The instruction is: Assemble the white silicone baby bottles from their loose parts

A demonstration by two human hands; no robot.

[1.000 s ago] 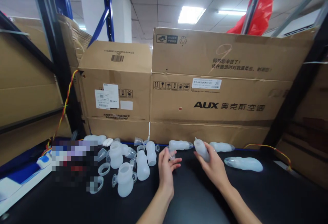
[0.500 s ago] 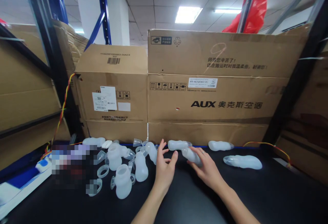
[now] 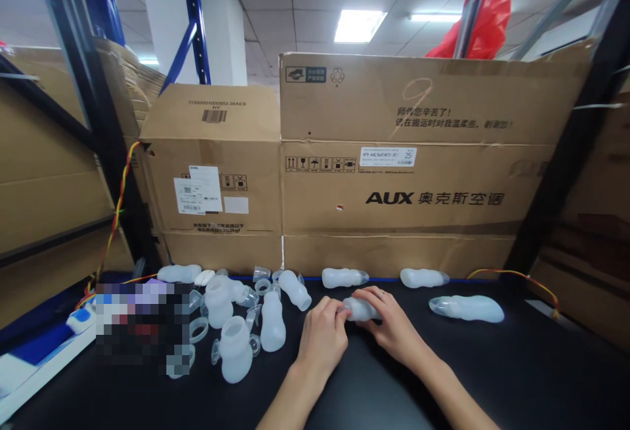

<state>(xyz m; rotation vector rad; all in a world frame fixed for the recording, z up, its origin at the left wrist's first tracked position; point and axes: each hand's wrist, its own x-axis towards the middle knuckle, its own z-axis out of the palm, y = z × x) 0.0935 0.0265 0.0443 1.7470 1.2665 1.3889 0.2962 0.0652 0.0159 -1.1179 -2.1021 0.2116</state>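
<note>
A small translucent white bottle (image 3: pixel 361 309) lies sideways between my two hands, just above or on the black table; I cannot tell which. My right hand (image 3: pixel 394 325) wraps its fingers around the body from the right. At the left end, my left hand (image 3: pixel 322 335) is closed with thumb and fingertips pinching the bottle's tip, which is mostly hidden by them. Behind my hands lies a similar white bottle with a clear cap (image 3: pixel 344 278). Two more capped bottles rest to the right, one farther back (image 3: pixel 424 278) and one nearer (image 3: pixel 466 309).
Left of my hands, several uncapped white bottles (image 3: pixel 236 351) stand or lie among clear rings (image 3: pixel 198 329) and clear caps. Cardboard sheets (image 3: pixel 394 213) wall off the back. A blurred patch (image 3: pixel 142 318) and a white-edged tray (image 3: pixel 49 364) sit at far left.
My left hand, open before, has moved right and closed on the bottle's left end. My right hand has brought the bottle slightly down and turned it nearly level.
</note>
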